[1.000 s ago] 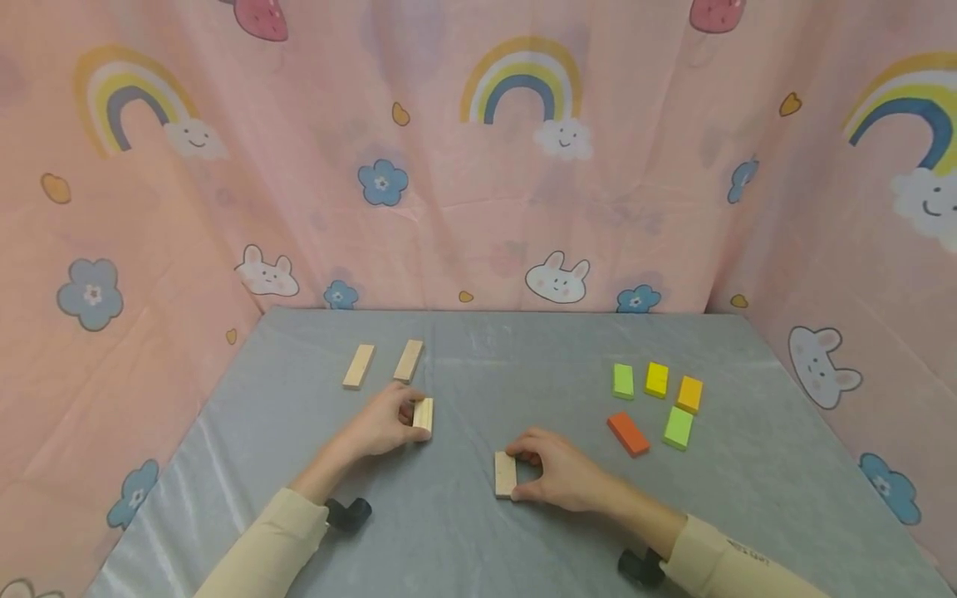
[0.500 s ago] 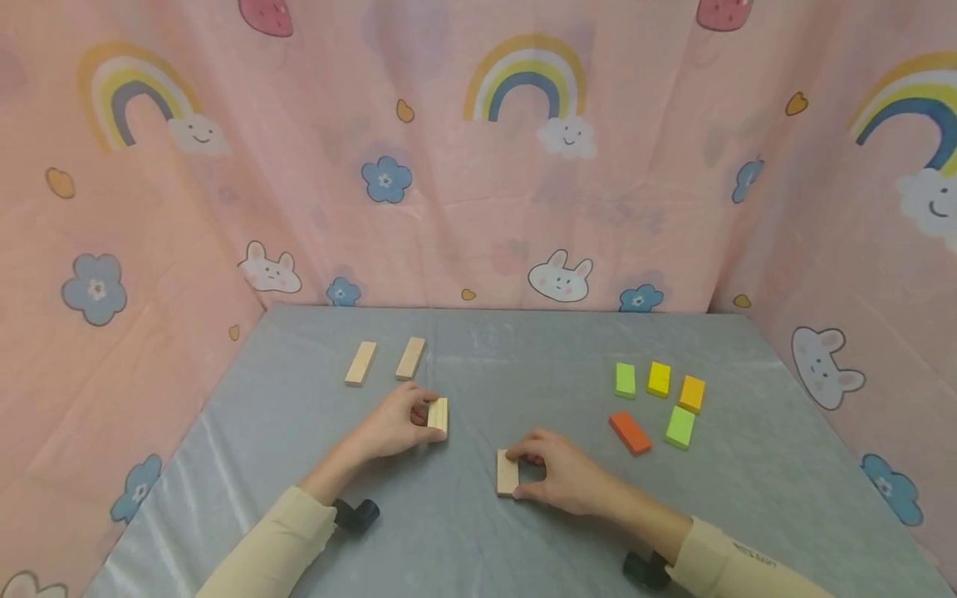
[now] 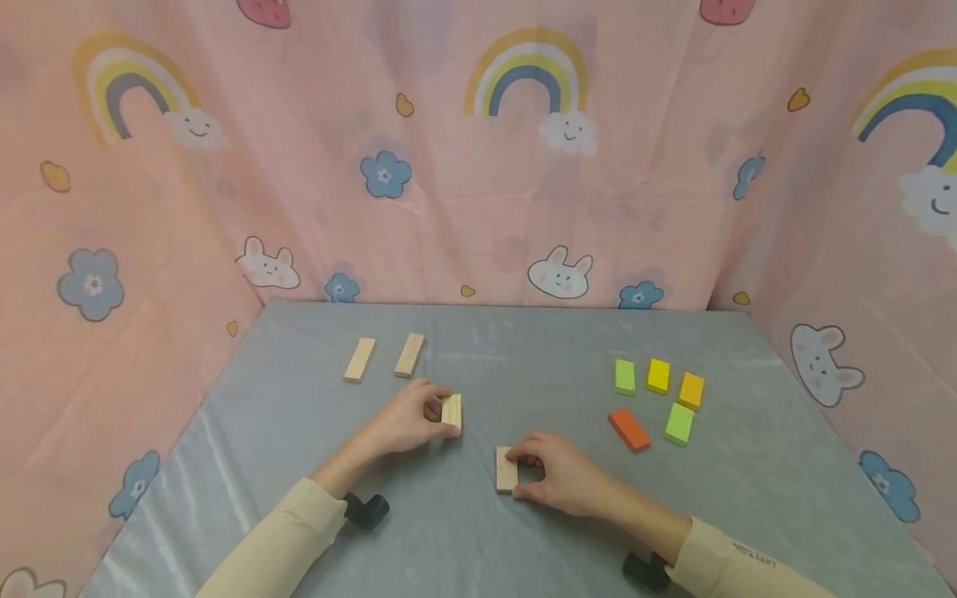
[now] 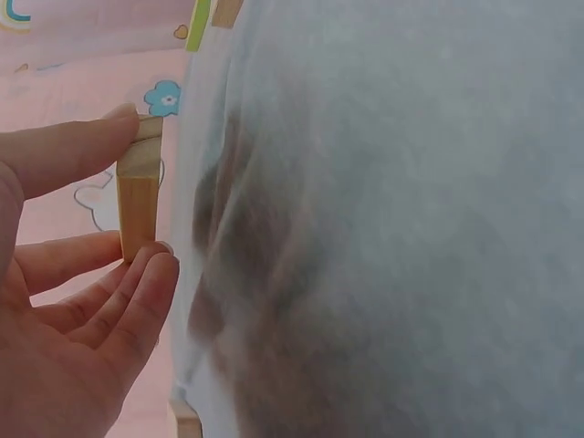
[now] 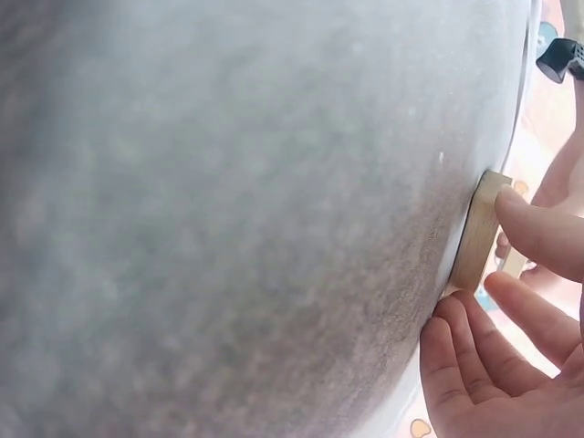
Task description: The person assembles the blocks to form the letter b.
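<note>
My left hand point(image 3: 407, 419) pinches a plain wooden block point(image 3: 452, 411) by its ends, thumb at the near end and fingers at the far end. In the left wrist view that block point(image 4: 139, 214) is off the grey cloth, between thumb and fingertips. To the right and nearer, my right hand point(image 3: 566, 475) holds another wooden block point(image 3: 507, 470) by its two ends, close to the cloth. The right wrist view has this block point(image 5: 476, 242) right at the cloth surface, thumb on one end and fingertips at the other.
Two more wooden blocks, one left point(image 3: 360, 360) and one beside it point(image 3: 409, 355), lie at the back left. On the right lie two green blocks point(image 3: 625, 377), a yellow block point(image 3: 658, 376), an orange block point(image 3: 691, 390) and a red-orange block point(image 3: 630, 429). Pink patterned curtains point(image 3: 478, 191) surround the grey-covered table point(image 3: 463, 531).
My left hand has moved right with its wooden block, toward the block in the right hand. The right hand stays in nearly the same place, still holding its block.
</note>
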Available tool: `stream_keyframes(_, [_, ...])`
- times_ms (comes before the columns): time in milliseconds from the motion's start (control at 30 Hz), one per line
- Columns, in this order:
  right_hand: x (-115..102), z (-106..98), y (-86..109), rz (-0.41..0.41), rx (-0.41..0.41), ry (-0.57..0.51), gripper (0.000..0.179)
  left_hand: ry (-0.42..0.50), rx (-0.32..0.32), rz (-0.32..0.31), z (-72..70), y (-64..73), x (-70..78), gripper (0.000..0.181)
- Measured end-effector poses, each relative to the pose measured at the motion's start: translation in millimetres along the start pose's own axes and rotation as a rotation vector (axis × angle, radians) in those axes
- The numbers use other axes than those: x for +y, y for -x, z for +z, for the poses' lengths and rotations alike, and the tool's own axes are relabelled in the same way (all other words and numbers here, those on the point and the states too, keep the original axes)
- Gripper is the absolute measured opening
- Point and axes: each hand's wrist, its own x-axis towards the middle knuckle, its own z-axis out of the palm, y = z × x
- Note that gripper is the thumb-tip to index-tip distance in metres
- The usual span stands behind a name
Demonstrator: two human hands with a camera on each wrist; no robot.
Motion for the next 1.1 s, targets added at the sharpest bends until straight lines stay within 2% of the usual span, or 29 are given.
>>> stream_keyframes(200, [0.4, -1.2, -1.3, -0.018, 0.002, 0.014, 0.037, 0.028, -0.003, 0.023, 3.1, -6.6, 8.0, 0.058])
stream_keyframes(600, [-2.4, -2.5, 0.2, -0.006, -0.008, 0.012, 0.037, 0.035, -0.034, 0.049, 23.3, -24.2, 19.8, 0.060])
stream_keyframes(800, [-1.7, -2.6, 1.0, -0.020, -0.002, 0.001, 0.037, 0.006, -0.050, 0.071, 32.1, -31.5, 27.8, 0.060])
stream_keyframes(1100, [0.4, -0.7, 0.5, -0.057, 0.011, 0.008, 0.035, -0.046, -0.118, 0.119, 45.7, -37.6, 32.6, 0.059])
